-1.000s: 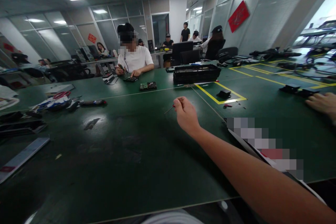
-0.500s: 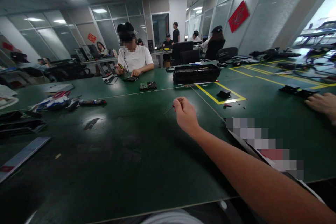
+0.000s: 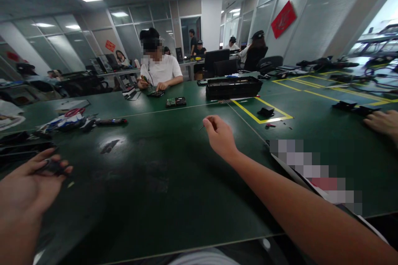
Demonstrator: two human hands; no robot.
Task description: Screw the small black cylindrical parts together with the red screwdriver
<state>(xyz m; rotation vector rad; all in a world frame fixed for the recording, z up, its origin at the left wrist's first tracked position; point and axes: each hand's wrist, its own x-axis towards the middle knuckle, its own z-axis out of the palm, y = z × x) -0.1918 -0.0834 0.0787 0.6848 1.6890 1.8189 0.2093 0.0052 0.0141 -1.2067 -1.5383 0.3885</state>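
Where twelve o'clock lies straight ahead of the wearer, own hands number two, held items two. Right hand [image 3: 219,134], near twelve: thumb and forefinger pinched on slim tool [image 3: 202,128], one, above green table [image 3: 137,211]. Left hand [image 3: 32,188], at ten, palm up: fingers curled around dark part [image 3: 52,167], one. On the table: black crate [image 3: 234,89], one, just past twelve; circuit board [image 3: 175,102], one, just before twelve; pen-shaped tool [image 3: 112,121], one, at eleven; black block [image 3: 265,112], one, inside yellow tape outline [image 3: 281,112], at one. Co-worker's hand [image 3: 382,122], one, at two. Slim tool: thin shaft pointing toward eight, remainder mostly hidden by the hand. Dark part: blackish, partly covered, blurred; exact form unclear.
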